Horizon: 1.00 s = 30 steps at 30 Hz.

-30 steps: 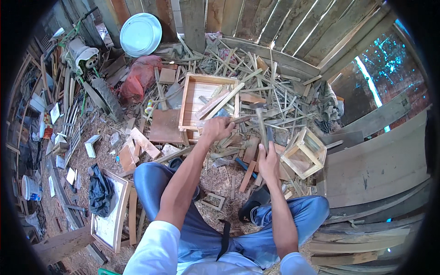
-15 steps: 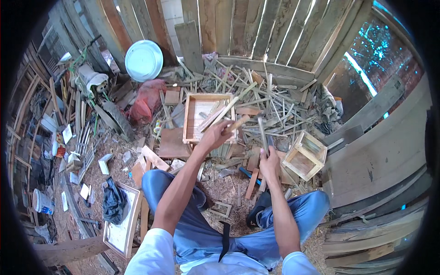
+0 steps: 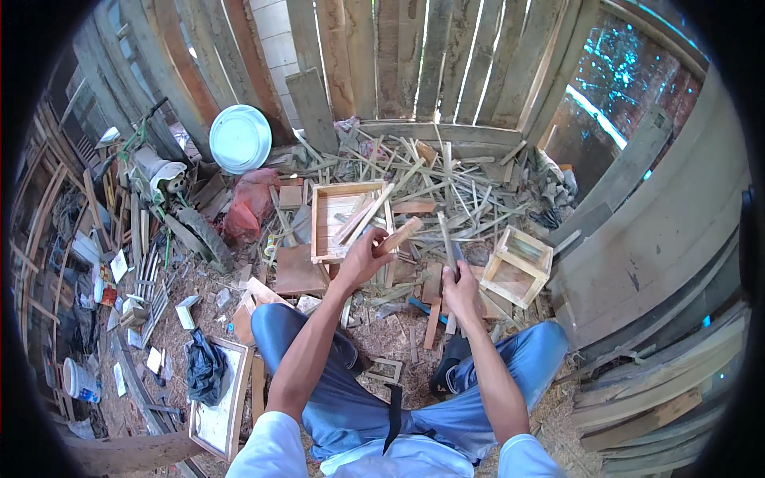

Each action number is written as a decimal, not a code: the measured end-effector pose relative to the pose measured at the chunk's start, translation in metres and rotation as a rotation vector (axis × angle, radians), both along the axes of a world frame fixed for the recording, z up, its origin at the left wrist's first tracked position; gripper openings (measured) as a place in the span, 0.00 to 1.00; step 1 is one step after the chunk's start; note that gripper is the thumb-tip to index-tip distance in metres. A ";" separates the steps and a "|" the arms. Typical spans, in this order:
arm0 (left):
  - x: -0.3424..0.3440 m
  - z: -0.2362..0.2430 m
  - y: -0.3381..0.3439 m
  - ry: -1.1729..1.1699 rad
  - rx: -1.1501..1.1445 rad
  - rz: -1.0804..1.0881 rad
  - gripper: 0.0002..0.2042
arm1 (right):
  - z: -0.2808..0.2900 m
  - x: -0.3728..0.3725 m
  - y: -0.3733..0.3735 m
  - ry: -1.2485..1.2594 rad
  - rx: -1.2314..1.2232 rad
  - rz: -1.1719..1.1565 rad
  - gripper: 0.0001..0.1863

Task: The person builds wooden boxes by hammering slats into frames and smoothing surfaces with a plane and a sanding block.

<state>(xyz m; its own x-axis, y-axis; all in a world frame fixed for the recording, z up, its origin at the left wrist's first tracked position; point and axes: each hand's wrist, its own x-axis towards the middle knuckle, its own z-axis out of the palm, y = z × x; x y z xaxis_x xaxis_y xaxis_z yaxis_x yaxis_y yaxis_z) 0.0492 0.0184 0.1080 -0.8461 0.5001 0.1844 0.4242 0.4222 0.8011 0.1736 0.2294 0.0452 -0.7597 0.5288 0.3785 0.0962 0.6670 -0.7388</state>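
Note:
My left hand (image 3: 368, 256) is closed around a short, pale wooden piece (image 3: 402, 234), which points up and to the right. Behind that hand sits a shallow open wooden box (image 3: 316, 227) with loose strips lying across it. My right hand (image 3: 462, 288) grips a long, narrow, stick-like piece (image 3: 445, 237) that stands out beyond the fingers; its exact kind is hard to make out. To the right of this hand stands a small wooden box frame (image 3: 519, 269) divided by a crossbar.
Scrap wood strips (image 3: 478, 191) lie heaped against the plank wall (image 3: 398, 64). A pale blue basin (image 3: 240, 139), a red plastic bag (image 3: 251, 205) and a wheel (image 3: 203, 235) are on the left. A framed board (image 3: 215, 418) with a black bag (image 3: 205, 366) lies beside my left knee.
The whole view has shifted slightly. In my left hand the wooden piece now tilts more steeply upward. My right hand has come a little lower and to the left, still holding its narrow piece.

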 end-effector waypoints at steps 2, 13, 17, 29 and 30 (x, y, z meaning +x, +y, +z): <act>-0.001 -0.023 0.005 -0.089 0.018 0.009 0.20 | -0.036 -0.007 0.005 -0.118 -0.204 0.047 0.18; 0.035 -0.166 0.022 -0.178 -0.217 -0.046 0.23 | -0.135 0.021 -0.013 -0.817 -0.142 0.075 0.21; 0.051 -0.197 0.036 -0.247 -0.136 -0.171 0.27 | -0.200 0.035 0.034 -0.653 -0.400 0.224 0.18; 0.046 -0.191 0.047 -0.573 -0.173 -0.126 0.23 | -0.252 0.034 0.091 -0.937 -0.549 -0.698 0.40; 0.043 -0.187 0.051 -0.484 -0.176 -0.138 0.22 | -0.255 0.034 0.095 -0.940 -0.558 -0.692 0.40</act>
<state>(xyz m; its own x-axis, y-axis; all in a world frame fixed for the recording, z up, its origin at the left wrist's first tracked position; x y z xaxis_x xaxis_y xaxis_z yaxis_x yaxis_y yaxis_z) 0.0926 0.0691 -0.0787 -0.7377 0.6009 -0.3078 0.0845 0.5344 0.8410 0.2081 0.3248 -0.2101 -0.1188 0.8294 -0.5458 0.9268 -0.1046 -0.3607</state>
